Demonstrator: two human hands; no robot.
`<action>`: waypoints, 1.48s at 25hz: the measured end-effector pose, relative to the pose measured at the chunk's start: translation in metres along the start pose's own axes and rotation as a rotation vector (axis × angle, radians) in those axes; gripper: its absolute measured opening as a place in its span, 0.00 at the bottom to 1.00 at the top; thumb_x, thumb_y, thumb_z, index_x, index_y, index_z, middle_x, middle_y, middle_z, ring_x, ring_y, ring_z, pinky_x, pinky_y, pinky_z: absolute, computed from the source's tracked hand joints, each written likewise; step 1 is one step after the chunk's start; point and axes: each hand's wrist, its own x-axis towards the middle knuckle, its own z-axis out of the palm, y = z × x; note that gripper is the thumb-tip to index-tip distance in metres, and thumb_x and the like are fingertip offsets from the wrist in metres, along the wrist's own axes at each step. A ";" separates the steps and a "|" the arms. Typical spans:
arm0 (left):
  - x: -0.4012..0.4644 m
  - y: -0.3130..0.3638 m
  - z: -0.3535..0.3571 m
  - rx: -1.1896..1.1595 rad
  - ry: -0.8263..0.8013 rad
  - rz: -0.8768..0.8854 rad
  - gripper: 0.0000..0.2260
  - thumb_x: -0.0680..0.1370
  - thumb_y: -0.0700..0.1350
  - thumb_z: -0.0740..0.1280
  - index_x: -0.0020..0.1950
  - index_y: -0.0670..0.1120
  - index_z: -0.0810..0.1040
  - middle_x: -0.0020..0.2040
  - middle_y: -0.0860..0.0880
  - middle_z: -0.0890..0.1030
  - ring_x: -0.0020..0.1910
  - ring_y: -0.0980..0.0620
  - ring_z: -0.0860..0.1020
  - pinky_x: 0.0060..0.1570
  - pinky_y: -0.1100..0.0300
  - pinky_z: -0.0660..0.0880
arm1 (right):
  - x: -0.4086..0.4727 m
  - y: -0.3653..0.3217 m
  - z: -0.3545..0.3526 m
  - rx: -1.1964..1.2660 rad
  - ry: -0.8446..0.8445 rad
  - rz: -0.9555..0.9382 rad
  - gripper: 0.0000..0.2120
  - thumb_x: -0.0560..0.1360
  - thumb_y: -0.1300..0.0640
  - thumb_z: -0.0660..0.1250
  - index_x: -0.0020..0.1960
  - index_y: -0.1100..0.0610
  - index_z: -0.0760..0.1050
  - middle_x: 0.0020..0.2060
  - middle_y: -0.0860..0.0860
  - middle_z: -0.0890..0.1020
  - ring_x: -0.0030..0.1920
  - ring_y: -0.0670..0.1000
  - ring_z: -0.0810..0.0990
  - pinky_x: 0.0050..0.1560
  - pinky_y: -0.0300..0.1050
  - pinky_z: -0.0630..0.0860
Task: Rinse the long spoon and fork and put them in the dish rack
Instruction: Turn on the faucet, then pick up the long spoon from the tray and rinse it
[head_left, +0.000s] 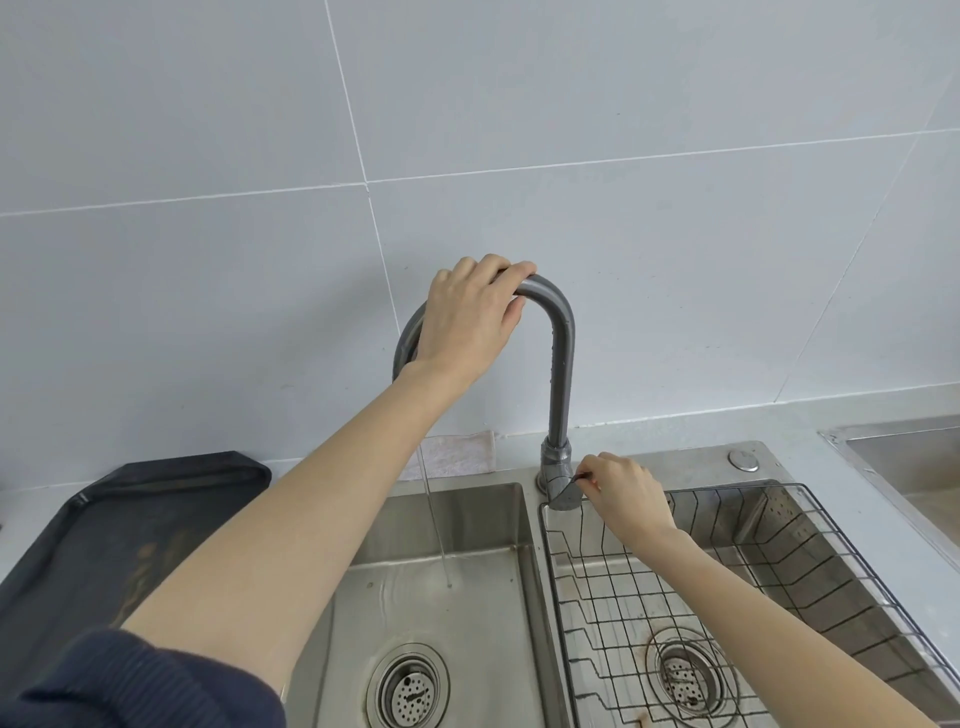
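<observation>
My left hand (467, 317) grips the top of the curved grey faucet (561, 364), fingers curled over the arch. My right hand (623, 493) pinches the thin faucet lever (579, 477) at the faucet's base. A thin stream of water (434, 519) falls from the spout into the left sink basin (467, 623). The black wire dish rack (727, 597) sits in the right basin with nothing in it that I can see. No long spoon or fork is in view.
A dark tray (119, 530) lies on the counter at the left. A pale cloth (457, 452) rests behind the left basin. Each basin has a round drain strainer (408, 691). Another steel basin edge (904, 452) shows at far right.
</observation>
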 end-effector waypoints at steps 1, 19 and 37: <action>0.000 0.002 -0.003 -0.012 -0.073 -0.023 0.16 0.78 0.42 0.60 0.65 0.48 0.71 0.59 0.45 0.78 0.54 0.41 0.75 0.52 0.49 0.70 | -0.002 -0.001 -0.001 -0.009 -0.008 -0.002 0.11 0.79 0.59 0.57 0.56 0.58 0.77 0.52 0.54 0.81 0.51 0.59 0.79 0.44 0.47 0.75; -0.121 -0.003 -0.051 0.098 -0.463 -0.407 0.35 0.77 0.57 0.59 0.75 0.50 0.41 0.78 0.46 0.41 0.76 0.43 0.40 0.73 0.40 0.42 | -0.046 -0.033 -0.028 -0.175 -0.196 -0.252 0.36 0.76 0.42 0.60 0.77 0.50 0.46 0.78 0.50 0.48 0.78 0.53 0.43 0.76 0.58 0.41; -0.258 -0.108 -0.075 0.002 -0.606 -0.562 0.34 0.76 0.59 0.58 0.75 0.49 0.46 0.78 0.46 0.50 0.77 0.46 0.48 0.75 0.44 0.47 | -0.089 -0.165 0.036 -0.106 -0.225 -0.316 0.33 0.77 0.45 0.60 0.76 0.52 0.50 0.77 0.49 0.56 0.78 0.49 0.49 0.77 0.52 0.45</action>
